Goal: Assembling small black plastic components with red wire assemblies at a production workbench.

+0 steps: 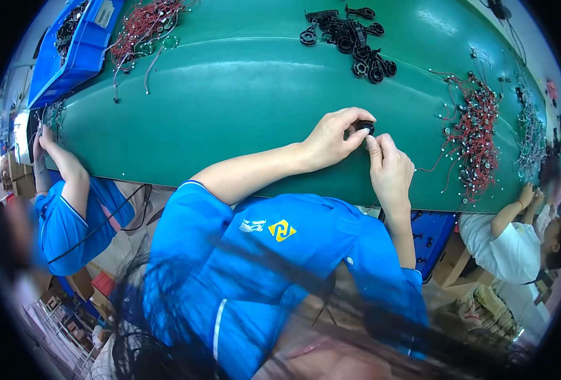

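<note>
My left hand (332,138) reaches in from the left over the green table (242,107), its fingers curled around a small black round part (365,128). My right hand (391,170) comes up from below, and its fingertips pinch the same part from the underside. Both hands meet at the part, just above the table surface near its front edge. Most of the part is hidden by my fingers. My blue sleeves fill the lower middle of the view.
A pile of black ring-shaped parts (350,38) lies at the far edge. Red wire bundles (473,139) lie to the right and more red wires (144,28) at the far left beside a blue bin (71,44). Co-workers sit at the left (71,215) and right (515,244).
</note>
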`<state>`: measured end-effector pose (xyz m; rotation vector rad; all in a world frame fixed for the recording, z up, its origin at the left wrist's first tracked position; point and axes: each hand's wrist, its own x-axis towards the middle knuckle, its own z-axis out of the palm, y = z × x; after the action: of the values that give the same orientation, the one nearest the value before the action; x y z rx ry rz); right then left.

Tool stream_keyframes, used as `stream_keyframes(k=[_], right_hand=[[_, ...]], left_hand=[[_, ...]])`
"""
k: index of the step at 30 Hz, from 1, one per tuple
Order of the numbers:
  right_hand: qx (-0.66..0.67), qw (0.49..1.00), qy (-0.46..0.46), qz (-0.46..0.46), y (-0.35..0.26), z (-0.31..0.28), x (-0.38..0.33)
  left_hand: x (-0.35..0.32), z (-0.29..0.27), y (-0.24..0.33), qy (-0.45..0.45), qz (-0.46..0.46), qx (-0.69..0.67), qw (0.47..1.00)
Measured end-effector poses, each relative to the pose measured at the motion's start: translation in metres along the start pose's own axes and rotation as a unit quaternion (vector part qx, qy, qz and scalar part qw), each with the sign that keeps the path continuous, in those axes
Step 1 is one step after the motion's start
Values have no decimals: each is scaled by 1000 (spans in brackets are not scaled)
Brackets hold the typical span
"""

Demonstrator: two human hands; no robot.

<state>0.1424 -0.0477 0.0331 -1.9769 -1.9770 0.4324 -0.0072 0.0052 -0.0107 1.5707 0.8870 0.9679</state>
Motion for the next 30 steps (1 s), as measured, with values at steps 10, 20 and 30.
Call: stream_keyframes(k=[10,20,30], right_hand=[[103,986,113,-72,11,17,-7],[146,984,28,100,55,-60,-58],[-176,949,91,244,125,-111,-115]], left_hand=[[-5,-1,4,-53,-71,-90,992],[22,-24,4,40,117,151,981],[80,-101,-42,144,101,510,842]])
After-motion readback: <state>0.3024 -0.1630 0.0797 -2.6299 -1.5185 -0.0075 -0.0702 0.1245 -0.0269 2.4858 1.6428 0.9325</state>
